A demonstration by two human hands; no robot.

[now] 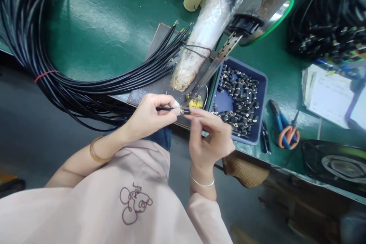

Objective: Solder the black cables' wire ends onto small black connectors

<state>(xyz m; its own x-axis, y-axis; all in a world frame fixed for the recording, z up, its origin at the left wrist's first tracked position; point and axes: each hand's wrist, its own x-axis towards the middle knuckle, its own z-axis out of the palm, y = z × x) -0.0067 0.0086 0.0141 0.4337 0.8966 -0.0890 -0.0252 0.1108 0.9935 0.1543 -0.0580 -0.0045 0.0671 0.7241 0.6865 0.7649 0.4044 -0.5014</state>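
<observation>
My left hand pinches the stripped end of a black cable, a white wrap on one fingertip. In my right hand, thumb and fingers close on a small black connector with metal pins. Cable end and connector meet between the two hands; whether the wires touch the pins is too small to tell. Just above them, the tip of a soldering iron points down near a yellow piece. A blue tray of many such connectors lies to the right of my right hand.
A thick bundle of black cables curves in from the left, tied with a red band. A foil-wrapped duct slants down over the bench. Right of the tray lie pliers, scissors and papers.
</observation>
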